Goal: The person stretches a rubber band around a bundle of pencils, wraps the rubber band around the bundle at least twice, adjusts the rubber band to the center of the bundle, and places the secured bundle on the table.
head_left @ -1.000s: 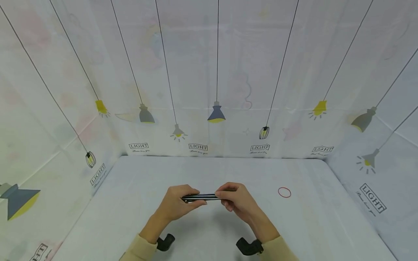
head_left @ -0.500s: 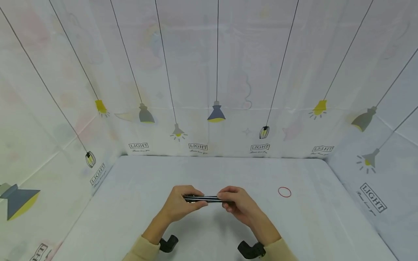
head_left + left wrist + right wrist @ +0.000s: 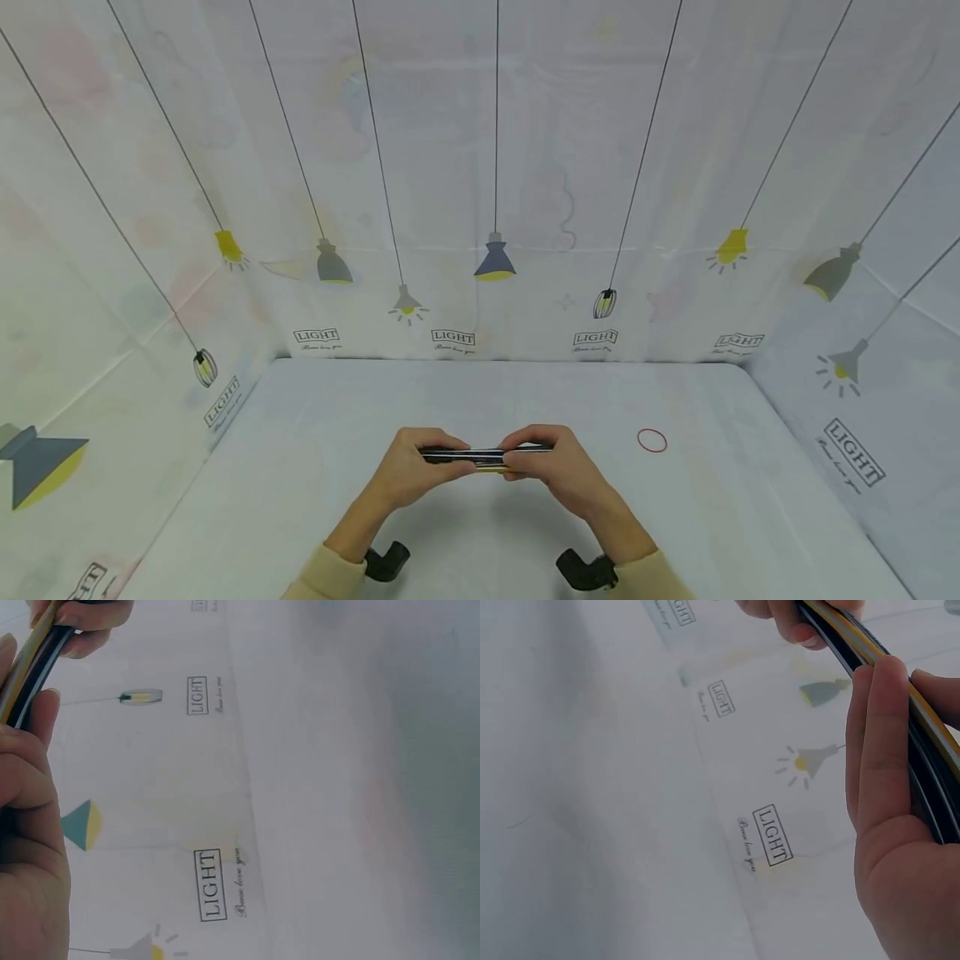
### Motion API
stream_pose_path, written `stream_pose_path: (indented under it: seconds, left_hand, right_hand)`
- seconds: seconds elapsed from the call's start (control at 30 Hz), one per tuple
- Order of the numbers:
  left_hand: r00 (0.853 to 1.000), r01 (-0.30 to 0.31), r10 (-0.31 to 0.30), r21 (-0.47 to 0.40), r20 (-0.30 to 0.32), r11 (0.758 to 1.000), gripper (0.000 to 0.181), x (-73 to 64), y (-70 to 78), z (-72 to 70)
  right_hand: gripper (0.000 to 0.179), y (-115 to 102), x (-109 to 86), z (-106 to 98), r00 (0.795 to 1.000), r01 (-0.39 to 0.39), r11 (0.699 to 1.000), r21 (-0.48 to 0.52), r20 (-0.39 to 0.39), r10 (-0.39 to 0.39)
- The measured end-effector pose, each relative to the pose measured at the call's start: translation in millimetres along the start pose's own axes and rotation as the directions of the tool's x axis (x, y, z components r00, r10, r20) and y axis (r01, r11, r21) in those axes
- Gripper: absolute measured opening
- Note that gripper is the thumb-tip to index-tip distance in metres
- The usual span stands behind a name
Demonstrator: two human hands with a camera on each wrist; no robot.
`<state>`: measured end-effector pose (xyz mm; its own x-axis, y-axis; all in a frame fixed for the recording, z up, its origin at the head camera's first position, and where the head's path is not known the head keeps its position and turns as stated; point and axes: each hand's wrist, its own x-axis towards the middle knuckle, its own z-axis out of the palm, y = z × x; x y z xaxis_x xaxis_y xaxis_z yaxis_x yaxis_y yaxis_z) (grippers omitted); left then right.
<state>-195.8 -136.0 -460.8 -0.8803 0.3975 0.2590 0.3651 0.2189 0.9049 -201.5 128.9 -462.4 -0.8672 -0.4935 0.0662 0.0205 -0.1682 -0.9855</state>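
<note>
My left hand (image 3: 411,468) and right hand (image 3: 564,468) grip a bundle of slim pencil-like sticks (image 3: 487,456), one at each end, held level over the table. The sticks are dark with pale stripes, and a yellow one shows along the lower edge. In the left wrist view the bundle (image 3: 31,671) runs between both hands at the upper left. The right wrist view has the right thumb and fingers (image 3: 889,735) on opposite sides of the bundle (image 3: 930,731). Both ends are largely hidden by the hands.
A thin red ring (image 3: 638,438), like a rubber band, lies on the white-covered table (image 3: 720,500) to the right of the hands. White cloth walls (image 3: 450,167) printed with lamps stand behind and on both sides. Dark camera mounts (image 3: 388,562) sit at the wrists.
My right hand has shifted slightly right and further over its end of the bundle. The bundle has turned a little, and its yellow stick now shows below the dark ones.
</note>
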Motion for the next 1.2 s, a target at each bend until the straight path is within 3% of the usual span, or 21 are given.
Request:
stream_pose_path:
  seconds: [0.23,0.5,0.77,1.2]
  left_hand:
    - [0.999,-0.02,0.02,-0.003,0.031,1.0,0.028,0.2,-0.5,-1.8]
    - [1.0,0.0,-0.001,0.02,0.019,1.0,0.025,0.7,-3.0,-1.8]
    - [0.999,-0.034,0.034,0.003,0.005,0.999,0.027,0.0,-4.1,-1.3]
    - [1.0,-0.025,0.024,-0.038,-0.007,0.999,0.024,-1.6,0.5,2.6]
  right_hand:
    - [0.027,-3.3,1.9,-2.6,0.999,-0.038,0.997,0.059,0.0,0.038]
    - [0.032,-5.6,0.2,-4.7,0.999,-0.051,0.998,0.041,0.02,0.051]
    - [0.03,-6.8,0.8,-0.8,0.999,-0.029,1.0,-0.001,-0.023,0.029]
    - [0.033,-5.5,0.8,2.0,0.996,-0.067,0.997,0.037,-0.051,0.068]
